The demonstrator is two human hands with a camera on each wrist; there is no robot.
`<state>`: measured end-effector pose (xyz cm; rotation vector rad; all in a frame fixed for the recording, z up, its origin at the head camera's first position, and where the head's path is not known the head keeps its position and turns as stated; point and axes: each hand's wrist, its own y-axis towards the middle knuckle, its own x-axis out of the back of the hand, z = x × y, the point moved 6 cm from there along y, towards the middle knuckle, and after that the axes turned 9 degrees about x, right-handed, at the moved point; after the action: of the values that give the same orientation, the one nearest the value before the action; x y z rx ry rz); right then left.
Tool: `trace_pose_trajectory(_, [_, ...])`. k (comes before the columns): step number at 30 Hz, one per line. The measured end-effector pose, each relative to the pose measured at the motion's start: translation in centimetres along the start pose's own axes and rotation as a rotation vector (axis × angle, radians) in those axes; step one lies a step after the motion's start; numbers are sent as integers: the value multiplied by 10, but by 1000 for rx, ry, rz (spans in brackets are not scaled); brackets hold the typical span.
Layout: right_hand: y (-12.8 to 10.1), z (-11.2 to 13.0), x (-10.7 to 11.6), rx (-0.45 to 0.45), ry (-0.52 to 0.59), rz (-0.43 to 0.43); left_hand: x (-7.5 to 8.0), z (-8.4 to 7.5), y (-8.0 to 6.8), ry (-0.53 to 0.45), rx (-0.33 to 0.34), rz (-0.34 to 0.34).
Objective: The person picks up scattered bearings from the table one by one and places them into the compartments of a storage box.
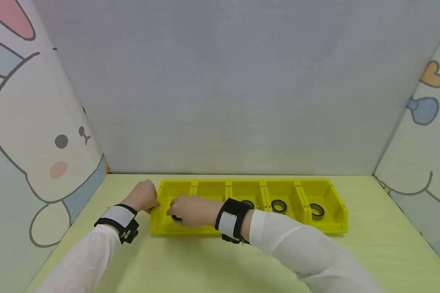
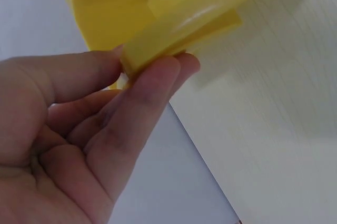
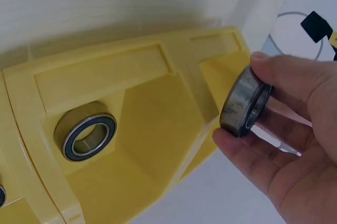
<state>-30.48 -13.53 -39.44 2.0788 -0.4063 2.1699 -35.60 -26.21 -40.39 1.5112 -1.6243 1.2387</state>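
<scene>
Your right hand (image 1: 190,211) reaches across your body to the left end of the yellow bin row (image 1: 337,211), which stands on the pale green bench (image 1: 388,252). In the right wrist view your thumb and fingertips (image 3: 231,142) pinch a ball bearing (image 3: 245,101) by its rim, holding it on edge; it is a metal ring with a dark seal. From the head view the held bearing shows only as a dark spot under your hand, over the leftmost compartment (image 1: 177,191).

Your left hand (image 1: 144,196) grasps the left end of the bin row. The left wrist view shows the thumb on one side of the yellow wall's edge (image 2: 174,34) and the fingers (image 2: 158,89) on the other, lightly curled round it.

Another bearing (image 3: 87,134) lies in a neighbouring compartment close to your right hand, resting tilted against the sloped yellow wall. Further right in the head view, three more compartments each hold one bearing: one (image 1: 247,203) partly hidden behind your wrist strap, one (image 1: 278,206) in the fourth, and one (image 1: 317,210) in the fifth. Cartoon-printed panels (image 1: 40,142) stand at both sides of the bench, with a plain grey panel behind.
</scene>
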Motion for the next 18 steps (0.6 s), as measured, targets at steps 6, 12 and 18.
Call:
trace_pose_trajectory(6, [16, -19, 2, -112, -91, -138, 0, 0, -3, 0, 4, -6])
trace_pose_trajectory(12, [31, -23, -4, -146, -218, -149, 3, 0, -3, -10, -27, -23])
trace_pose_trajectory(18, [50, -26, -26, -197, -196, -67, 2, 3, -6, -14, -46, -9])
